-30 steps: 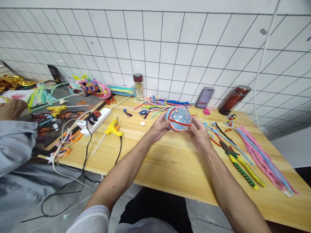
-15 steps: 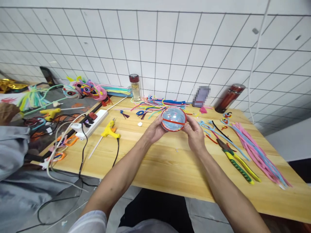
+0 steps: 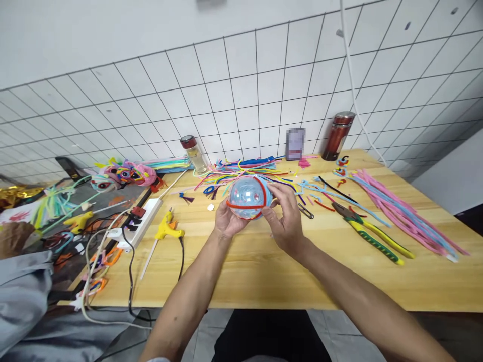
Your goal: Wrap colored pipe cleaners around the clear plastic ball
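Note:
A clear round ball (image 3: 247,192) with red strips crossing its surface is held above the wooden table (image 3: 241,276). My left hand (image 3: 229,219) supports it from below on the left, fingers partly hidden beneath it. On the right side, my right hand (image 3: 283,213) grips the ball with thumb and fingers. Behind the ball lies a pile of coloured fuzzy stems (image 3: 245,168). A yellow glue gun (image 3: 168,227) rests to the left, and pliers with green and yellow handles (image 3: 372,236) lie to the right.
Pink and blue stems (image 3: 407,213) spread at the right. A power strip (image 3: 141,221) with cables sits left. A glass bottle (image 3: 194,153), a phone (image 3: 295,144) and a red flask (image 3: 338,136) stand at the back. Another person's hand (image 3: 15,239) shows at far left.
The ball has been turned, so its red strips now cross. My right hand has shifted its fingers to the ball's right side, and the camera view has tilted.

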A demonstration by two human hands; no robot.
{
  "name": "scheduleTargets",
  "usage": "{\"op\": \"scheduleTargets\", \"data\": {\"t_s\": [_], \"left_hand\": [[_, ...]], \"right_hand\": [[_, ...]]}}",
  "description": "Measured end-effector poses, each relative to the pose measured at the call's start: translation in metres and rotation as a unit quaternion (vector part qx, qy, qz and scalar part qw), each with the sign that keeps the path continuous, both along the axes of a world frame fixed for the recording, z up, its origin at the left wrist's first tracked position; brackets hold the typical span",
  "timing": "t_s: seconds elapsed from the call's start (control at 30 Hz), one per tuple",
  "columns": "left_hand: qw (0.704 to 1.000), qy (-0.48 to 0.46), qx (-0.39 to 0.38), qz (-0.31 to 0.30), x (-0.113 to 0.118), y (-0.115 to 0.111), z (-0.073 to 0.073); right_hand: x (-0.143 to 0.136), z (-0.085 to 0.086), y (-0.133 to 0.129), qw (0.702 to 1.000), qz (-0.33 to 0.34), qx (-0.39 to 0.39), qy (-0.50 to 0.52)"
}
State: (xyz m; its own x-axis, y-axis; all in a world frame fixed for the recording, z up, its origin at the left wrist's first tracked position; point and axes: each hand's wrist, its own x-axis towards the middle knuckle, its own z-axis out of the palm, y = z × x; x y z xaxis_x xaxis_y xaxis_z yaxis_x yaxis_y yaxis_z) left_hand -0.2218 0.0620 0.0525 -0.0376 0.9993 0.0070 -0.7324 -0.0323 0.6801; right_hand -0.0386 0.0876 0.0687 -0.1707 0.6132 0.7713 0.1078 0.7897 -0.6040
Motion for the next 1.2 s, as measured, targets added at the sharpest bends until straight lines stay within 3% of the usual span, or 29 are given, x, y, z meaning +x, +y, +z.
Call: {"op": "scheduleTargets", "data": {"t_s": [0.33, 0.47, 0.57, 0.73, 0.87, 1.03, 1.2], "left_hand": [[1.0, 0.01, 0.008, 0.009, 0.0, 0.0, 0.003], [1.0, 0.015, 0.001, 0.021, 0.0, 0.0, 0.004], [1.0, 0.021, 0.0, 0.023, -0.002, 0.0, 0.004], [0.999, 0.041, 0.012, 0.022, -0.002, 0.003, 0.003], [0.998, 0.052, 0.029, 0.037, 0.003, 0.008, 0.003], [0.992, 0.086, 0.07, 0.059, 0.012, 0.016, 0.004], [0.986, 0.115, 0.069, 0.102, 0.014, 0.018, 0.004]], "right_hand": [[-0.002, 0.004, -0.004, 1.0, 0.007, 0.026, 0.006], [-0.003, 0.005, -0.005, 0.999, 0.017, -0.029, 0.032], [-0.003, 0.005, -0.004, 0.991, 0.061, -0.104, 0.052], [-0.003, 0.003, 0.002, 0.948, 0.182, -0.238, 0.108], [-0.005, -0.002, 0.014, 0.906, 0.249, -0.302, 0.162], [-0.004, -0.008, 0.028, 0.854, 0.272, -0.396, 0.2], [-0.008, -0.011, 0.036, 0.827, 0.251, -0.441, 0.241]]}}
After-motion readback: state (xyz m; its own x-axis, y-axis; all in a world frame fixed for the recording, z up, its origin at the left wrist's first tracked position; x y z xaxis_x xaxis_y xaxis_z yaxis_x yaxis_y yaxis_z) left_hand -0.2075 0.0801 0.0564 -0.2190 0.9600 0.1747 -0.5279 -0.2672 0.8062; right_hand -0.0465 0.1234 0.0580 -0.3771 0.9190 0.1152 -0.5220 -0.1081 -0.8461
